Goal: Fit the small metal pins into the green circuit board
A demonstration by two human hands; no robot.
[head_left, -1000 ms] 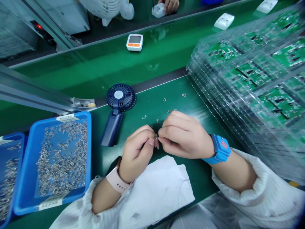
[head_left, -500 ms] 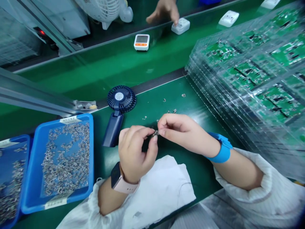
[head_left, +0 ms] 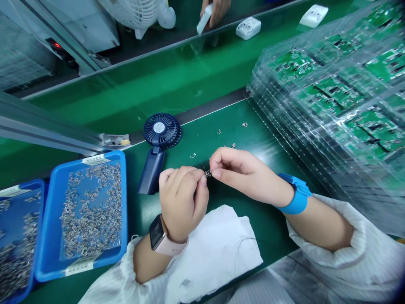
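Far left, your two blue trays [head_left: 125, 202] hold heaps of bent metal pieces [head_left: 90, 207]. A small blue fan [head_left: 161, 131] lies on the green mat [head_left: 262, 223], just beside your left hand [head_left: 183, 202]. Your left fingers [head_left: 190, 181] curl in narrow, their tips right by a tiny metal piece [head_left: 208, 173]; you can't tell whether they grip it. A white cloth [head_left: 215, 249] lies under your hands. Your right hand [head_left: 247, 173] pinches that piece between thumb and forefinger [head_left: 224, 174]. More loose pieces [head_left: 219, 131] dot the mat. Farther right, clear trays [head_left: 268, 114] of green circuit boards [head_left: 332, 90] stand stacked.
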